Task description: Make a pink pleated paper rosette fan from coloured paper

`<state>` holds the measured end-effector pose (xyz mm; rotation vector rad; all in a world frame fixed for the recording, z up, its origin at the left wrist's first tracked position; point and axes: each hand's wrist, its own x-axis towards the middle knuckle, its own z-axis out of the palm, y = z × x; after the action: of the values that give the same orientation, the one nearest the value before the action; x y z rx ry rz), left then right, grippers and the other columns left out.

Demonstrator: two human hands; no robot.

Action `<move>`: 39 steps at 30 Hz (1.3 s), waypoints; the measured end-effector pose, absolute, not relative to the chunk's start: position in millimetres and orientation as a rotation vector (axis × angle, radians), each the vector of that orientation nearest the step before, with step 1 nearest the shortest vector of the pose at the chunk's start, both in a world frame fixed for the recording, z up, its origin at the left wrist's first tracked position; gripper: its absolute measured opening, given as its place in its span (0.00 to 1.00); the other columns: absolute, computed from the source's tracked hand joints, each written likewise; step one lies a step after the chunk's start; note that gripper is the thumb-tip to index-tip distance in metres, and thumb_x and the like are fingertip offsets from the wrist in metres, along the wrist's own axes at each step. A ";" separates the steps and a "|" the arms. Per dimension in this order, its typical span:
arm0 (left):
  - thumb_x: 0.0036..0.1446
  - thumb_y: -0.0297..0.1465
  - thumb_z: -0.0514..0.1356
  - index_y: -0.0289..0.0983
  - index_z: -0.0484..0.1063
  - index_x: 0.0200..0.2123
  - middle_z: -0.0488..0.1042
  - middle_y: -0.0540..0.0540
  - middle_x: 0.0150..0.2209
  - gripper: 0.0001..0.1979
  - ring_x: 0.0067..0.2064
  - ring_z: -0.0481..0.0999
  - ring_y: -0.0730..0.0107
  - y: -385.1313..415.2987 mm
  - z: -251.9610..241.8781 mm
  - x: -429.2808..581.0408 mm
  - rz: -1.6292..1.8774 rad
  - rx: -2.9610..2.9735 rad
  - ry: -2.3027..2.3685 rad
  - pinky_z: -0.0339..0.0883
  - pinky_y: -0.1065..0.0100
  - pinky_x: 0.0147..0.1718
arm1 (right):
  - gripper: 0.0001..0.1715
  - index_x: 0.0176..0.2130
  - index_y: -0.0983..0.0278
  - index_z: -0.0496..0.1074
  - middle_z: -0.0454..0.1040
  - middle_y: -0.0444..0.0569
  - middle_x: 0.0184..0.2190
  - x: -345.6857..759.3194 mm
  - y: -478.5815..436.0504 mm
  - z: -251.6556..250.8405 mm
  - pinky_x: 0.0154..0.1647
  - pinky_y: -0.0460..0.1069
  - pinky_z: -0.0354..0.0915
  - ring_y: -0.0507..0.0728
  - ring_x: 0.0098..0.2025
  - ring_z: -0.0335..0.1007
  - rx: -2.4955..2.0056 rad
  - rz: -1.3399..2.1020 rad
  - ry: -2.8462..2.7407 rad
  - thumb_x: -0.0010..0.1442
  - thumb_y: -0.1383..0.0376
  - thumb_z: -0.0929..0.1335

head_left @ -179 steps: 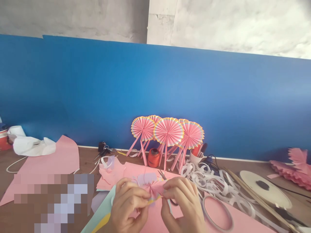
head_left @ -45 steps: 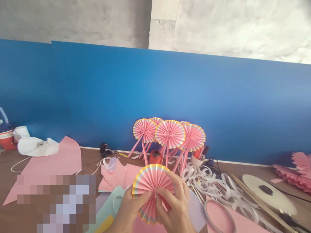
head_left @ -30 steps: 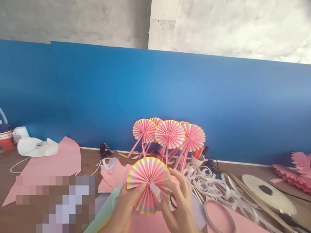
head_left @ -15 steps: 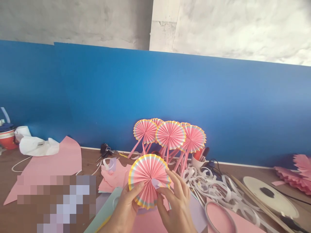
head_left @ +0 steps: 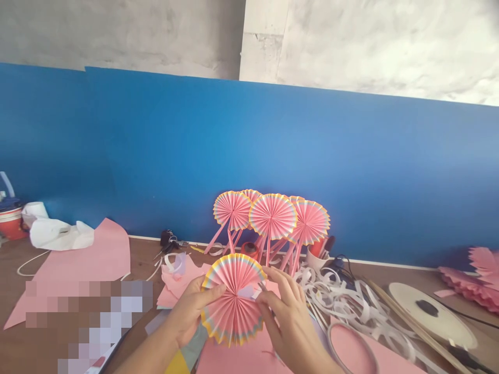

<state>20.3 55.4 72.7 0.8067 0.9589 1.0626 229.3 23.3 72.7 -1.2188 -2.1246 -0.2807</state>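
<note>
A round pleated paper fan [head_left: 234, 324], pink with a yellow and pale blue-grey rim, faces me at the lower middle. My left hand [head_left: 195, 306] grips its left edge, thumb across the front pleats and the other fingers out of sight behind. At the fan's right side, my right hand [head_left: 286, 306] pinches a small pale purple piece of paper [head_left: 246, 292] between thumb and fingers. That piece lies across the pleats just right of the fan's centre. Pink paper [head_left: 237, 361] lies on the table below the fan.
Several finished pink fans [head_left: 273, 217] stand behind on folded strips against a blue panel [head_left: 175, 140]. Curled white strips [head_left: 351, 306], a round tape-like ring [head_left: 368, 345] and an oval cream board [head_left: 432, 314] lie right. A pink sheet [head_left: 83, 265] lies left; a blurred patch hides part.
The fan has shifted slightly left and down, and my left hand has moved up its left side. My right hand has turned a little, with the purple piece still pinched.
</note>
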 end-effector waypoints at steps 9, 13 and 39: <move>0.41 0.38 0.71 0.36 0.73 0.37 0.80 0.44 0.35 0.20 0.43 0.77 0.55 58.2 68.6 16.4 1.051 0.821 0.943 0.66 0.62 0.41 | 0.08 0.42 0.58 0.65 0.67 0.52 0.44 230.9 24.9 72.9 0.40 0.50 0.70 0.57 0.45 0.69 -1.203 0.098 -1.902 0.62 0.66 0.62; 0.42 0.38 0.71 0.36 0.72 0.37 0.80 0.43 0.36 0.20 0.43 0.78 0.54 57.3 69.3 17.5 1.052 0.822 0.863 0.66 0.61 0.43 | 0.15 0.47 0.57 0.63 0.71 0.46 0.38 230.6 23.4 75.2 0.37 0.47 0.69 0.54 0.39 0.70 -1.217 0.247 -1.886 0.60 0.67 0.63; 0.39 0.39 0.72 0.38 0.72 0.28 0.79 0.50 0.27 0.16 0.35 0.78 0.63 52.0 69.0 27.0 1.192 0.723 0.926 0.67 0.68 0.34 | 0.20 0.46 0.59 0.69 0.74 0.46 0.32 225.1 25.9 63.8 0.33 0.45 0.68 0.52 0.33 0.72 -1.117 0.127 -1.897 0.57 0.74 0.61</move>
<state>27.0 52.0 69.0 0.7233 0.9263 1.1918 225.1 25.9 63.8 -1.1170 -1.8971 0.1266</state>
